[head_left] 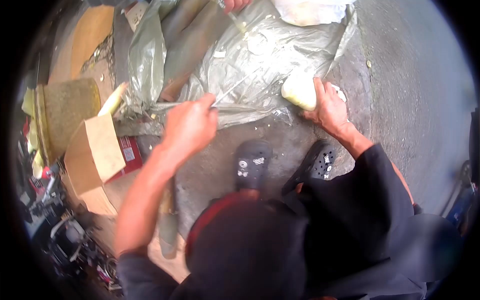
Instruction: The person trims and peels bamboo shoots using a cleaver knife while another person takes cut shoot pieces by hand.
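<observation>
My left hand (192,124) is closed in a fist around a handle. From it a thin, shiny knife blade (235,89) points up and right across the grey plastic sheet (280,52); glare blurs its far end. At the right edge of the sheet, my right hand (329,107) grips a pale, cream-coloured bamboo shoot (300,91), fingers over its right side and thumb below. Bright light washes out the top of the shoot. The blade and the shoot are apart. Small pale scraps (219,54) lie on the sheet.
Another person's hand (235,4) shows at the top edge, near a white plastic bag (312,12). At left stand an open cardboard box (82,155) and a dirty yellowish bucket (70,117), with a pale pointed piece (114,99) beside them. My black clogs (253,162) are below the sheet.
</observation>
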The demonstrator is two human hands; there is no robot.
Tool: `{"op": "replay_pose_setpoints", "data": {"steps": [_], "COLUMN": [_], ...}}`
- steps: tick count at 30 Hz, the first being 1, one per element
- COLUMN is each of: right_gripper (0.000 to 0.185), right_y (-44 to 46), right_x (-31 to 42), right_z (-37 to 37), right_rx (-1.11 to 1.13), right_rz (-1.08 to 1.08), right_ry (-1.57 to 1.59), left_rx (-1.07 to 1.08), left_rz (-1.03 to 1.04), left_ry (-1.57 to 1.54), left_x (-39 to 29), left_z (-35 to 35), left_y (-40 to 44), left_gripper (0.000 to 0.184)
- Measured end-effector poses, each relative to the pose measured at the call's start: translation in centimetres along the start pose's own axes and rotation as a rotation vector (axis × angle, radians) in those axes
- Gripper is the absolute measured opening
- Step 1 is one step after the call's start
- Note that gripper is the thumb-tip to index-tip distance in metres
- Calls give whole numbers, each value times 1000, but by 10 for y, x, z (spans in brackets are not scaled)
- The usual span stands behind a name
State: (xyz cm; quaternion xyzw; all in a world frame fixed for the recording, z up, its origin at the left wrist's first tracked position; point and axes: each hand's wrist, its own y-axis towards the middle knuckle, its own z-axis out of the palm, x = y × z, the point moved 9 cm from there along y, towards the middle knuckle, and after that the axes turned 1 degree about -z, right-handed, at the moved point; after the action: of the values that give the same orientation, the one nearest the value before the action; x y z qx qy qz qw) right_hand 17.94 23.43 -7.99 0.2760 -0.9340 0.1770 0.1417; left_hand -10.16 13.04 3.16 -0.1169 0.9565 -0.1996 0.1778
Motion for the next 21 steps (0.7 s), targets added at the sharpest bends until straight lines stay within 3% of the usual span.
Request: {"op": "replay_pose_setpoints", "data": {"steps": [5, 9, 10, 16, 21], "right_gripper": [106, 105, 103, 106, 102], "right_y": [-3, -5, -2, 6, 15], "right_x": [1, -9, -13, -17, -7], "right_z": [9, 11, 13, 8, 10], "right_rx": [-5, 73, 98, 177, 74], "right_rz": [28, 80, 82, 121, 61], "right_ry": [36, 140, 149, 194, 201], "left_rx": [95, 137, 64, 72, 18], "left_rz": [6, 34, 50, 77, 142], "left_ry": [241, 248, 157, -24, -191], "left_x": [-16, -26, -27, -31, -38], "left_z": [-72, -80, -72, 34, 74], "left_y": [-35, -19, -11, 22, 5], "left_gripper": [8, 9, 10, 8, 19]}}
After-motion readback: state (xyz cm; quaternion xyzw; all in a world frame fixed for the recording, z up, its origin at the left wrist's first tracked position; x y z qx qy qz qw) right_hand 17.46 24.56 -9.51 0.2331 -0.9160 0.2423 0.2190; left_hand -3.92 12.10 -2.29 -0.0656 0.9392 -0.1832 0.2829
